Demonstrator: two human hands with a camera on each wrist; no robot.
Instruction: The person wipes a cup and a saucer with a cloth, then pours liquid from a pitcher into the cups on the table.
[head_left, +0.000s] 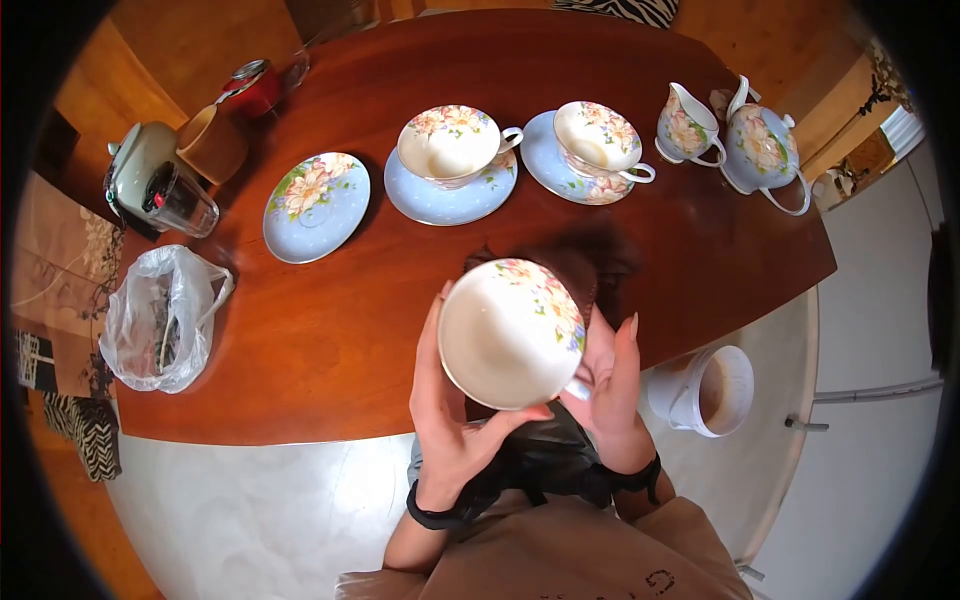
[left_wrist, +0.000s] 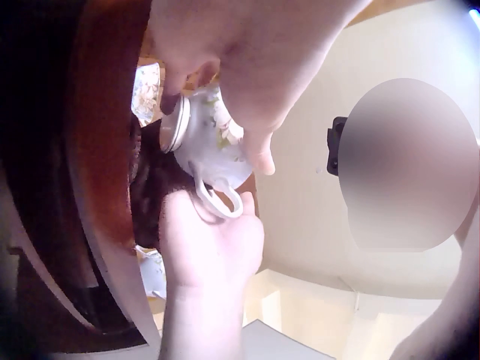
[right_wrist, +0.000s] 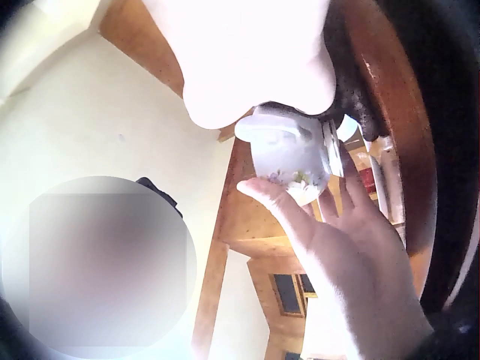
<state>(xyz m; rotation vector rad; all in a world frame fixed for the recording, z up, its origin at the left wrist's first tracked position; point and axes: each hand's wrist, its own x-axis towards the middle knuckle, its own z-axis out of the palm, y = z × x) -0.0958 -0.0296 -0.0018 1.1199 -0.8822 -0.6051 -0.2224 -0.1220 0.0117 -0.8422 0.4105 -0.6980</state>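
Note:
A white teacup (head_left: 500, 350) with a floral print is held up over the near table edge, tilted so its bare inside faces the head camera. My left hand (head_left: 452, 430) grips its left side, thumb along the lower rim and fingers round the outside. On the handle side, my right hand (head_left: 612, 395) holds the cup, its fingers partly hidden behind it. In the left wrist view the cup's handle (left_wrist: 219, 201) lies against the right hand. The right wrist view shows the left thumb and fingers around the cup body (right_wrist: 281, 154).
Across the table (head_left: 330, 390) stand a blue floral saucer (head_left: 325, 225), two teacups (head_left: 450, 150) on saucers, a creamer (head_left: 688, 130) and a teapot (head_left: 765, 150). At the left are a plastic bag (head_left: 160, 320), a clear glass (head_left: 190, 208) and a canister (head_left: 150, 165). A white bucket (head_left: 685, 395) stands lower right.

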